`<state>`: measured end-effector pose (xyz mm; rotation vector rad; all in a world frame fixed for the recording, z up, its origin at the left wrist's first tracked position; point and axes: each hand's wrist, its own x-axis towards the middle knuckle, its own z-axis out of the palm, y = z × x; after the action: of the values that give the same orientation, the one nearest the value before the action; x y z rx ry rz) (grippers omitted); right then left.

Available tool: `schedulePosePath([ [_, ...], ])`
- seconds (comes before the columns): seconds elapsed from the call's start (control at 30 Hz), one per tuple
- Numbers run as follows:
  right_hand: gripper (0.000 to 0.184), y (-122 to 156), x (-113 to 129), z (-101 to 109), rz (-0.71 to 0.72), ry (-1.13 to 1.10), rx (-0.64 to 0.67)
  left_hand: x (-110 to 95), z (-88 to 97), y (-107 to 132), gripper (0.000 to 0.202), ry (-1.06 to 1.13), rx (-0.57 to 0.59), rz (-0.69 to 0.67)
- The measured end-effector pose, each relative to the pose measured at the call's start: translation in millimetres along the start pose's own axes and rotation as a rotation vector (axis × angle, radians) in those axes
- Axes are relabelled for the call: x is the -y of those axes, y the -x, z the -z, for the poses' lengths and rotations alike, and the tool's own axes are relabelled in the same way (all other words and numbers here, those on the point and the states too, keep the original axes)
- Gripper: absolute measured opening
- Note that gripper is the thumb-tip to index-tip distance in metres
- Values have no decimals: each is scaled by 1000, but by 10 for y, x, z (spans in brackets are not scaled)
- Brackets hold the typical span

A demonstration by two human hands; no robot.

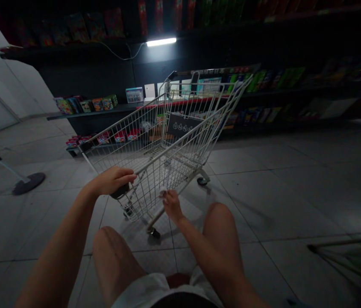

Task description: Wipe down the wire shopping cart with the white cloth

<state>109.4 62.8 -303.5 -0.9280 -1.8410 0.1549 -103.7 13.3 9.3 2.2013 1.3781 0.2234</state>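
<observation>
Left hand (114, 179) lies palm-down over the dark grip (120, 191) at the near end of the cart (167, 141), with its fingers (129, 176) clenched over the top of it. Right hand (171, 205) is lower and just beside the left, its fingers (166, 197) pinched on a wire at the basket's near bottom edge. There is a small pale bit at those fingertips, too dim to say what it is.

The cart is tilted to one side and stretches away from both hands, so its far end is well beyond the fingers. A dark plate (182, 125) hangs inside the basket, far from the fingers. One wheel (153, 232) sits just below the right fingers on the tile floor (279, 192), and another wheel (202, 181) is further off past them.

The person's bare knees (220, 218) are up on the near side of the hands, one under each forearm.

Shelves (103, 112) of colourful packs run well beyond the cart, with a lit tube lamp (161, 41) above them. A round stand base (28, 183) sits on the floor well off to the outer side of the left fingers.
</observation>
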Motion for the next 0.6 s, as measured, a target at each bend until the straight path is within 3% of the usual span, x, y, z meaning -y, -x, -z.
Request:
schedulePosePath([
  [0.07,25,-34,-44,-10,-202,-22,-117,0,-3,-12,44,2,-3,-4],
  [0.13,22,-8,80,-118,-293,-74,-176,-6,-3,-21,44,-3,-7,-12],
  [0.23,18,185,512,-406,-405,-203,-239,-14,-1,-27,44,-1,-6,-15],
  [0.33,19,485,984,-687,-423,-338,-168,-9,2,-27,44,5,-2,-11],
  [0.4,24,632,1142,-771,-345,-345,-80,0,4,-25,44,-4,-11,-13],
  [0.47,27,663,1100,-721,-152,-290,69,11,6,-20,44,-14,-21,-12],
  [0.53,27,568,886,-533,110,-191,237,24,8,-13,43,-20,-23,-11],
  [0.6,25,385,590,-247,249,-60,307,31,10,-6,43,-21,-22,-15],
])
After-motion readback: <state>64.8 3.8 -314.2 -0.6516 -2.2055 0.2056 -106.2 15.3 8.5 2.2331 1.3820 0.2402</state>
